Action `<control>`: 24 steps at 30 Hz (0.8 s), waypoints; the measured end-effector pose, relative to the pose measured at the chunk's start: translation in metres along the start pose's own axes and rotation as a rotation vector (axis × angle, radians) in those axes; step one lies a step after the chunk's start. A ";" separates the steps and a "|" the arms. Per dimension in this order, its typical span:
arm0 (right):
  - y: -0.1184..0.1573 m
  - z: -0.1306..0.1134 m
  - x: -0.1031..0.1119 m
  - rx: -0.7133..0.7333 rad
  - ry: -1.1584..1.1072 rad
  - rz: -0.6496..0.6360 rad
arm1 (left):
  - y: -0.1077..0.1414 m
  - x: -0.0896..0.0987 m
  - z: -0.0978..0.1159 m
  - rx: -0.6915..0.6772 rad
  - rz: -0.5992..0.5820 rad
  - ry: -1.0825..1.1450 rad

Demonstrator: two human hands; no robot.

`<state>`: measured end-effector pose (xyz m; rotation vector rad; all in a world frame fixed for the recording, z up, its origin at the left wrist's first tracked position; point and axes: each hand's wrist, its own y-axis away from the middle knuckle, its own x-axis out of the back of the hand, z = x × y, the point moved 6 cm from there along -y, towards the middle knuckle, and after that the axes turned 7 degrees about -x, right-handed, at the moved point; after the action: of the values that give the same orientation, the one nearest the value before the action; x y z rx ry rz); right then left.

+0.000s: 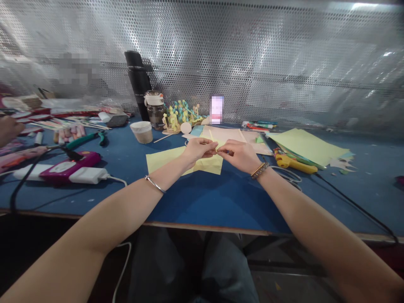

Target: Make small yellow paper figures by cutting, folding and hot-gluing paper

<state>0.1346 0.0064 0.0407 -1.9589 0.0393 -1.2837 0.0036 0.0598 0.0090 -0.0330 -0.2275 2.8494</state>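
Forearms (78, 227) cross a blue workbench (208, 202) below perforated metal sheeting (268, 59), left hand (198, 151) and right hand (240, 155) pinch yellow paper (216, 145), grips narrow.

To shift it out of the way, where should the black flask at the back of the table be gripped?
Wrap around the straight middle of the black flask, probably coming from the left with the left hand. It stands upright, and its body is a plain cylinder, so that section looks the most secure. The clear jar stands close at its front right, crowding that side.
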 end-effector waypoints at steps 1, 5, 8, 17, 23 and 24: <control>0.000 0.000 0.000 0.001 -0.001 -0.003 | 0.000 0.000 0.000 0.000 -0.001 -0.001; 0.000 0.000 0.000 0.002 -0.002 -0.007 | 0.001 0.000 0.001 0.003 0.001 0.000; 0.000 0.001 0.000 0.000 0.005 -0.006 | 0.001 0.000 0.000 0.002 -0.006 0.004; 0.000 0.000 0.000 0.003 0.007 -0.007 | 0.000 -0.001 -0.001 0.001 -0.018 0.013; 0.000 0.001 0.000 -0.006 0.004 -0.008 | 0.000 0.000 -0.001 0.009 -0.009 0.010; 0.000 0.001 0.000 -0.006 0.005 -0.009 | 0.000 0.000 -0.001 0.006 -0.008 0.010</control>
<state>0.1353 0.0073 0.0405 -1.9624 0.0366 -1.2963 0.0038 0.0596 0.0084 -0.0449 -0.2166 2.8412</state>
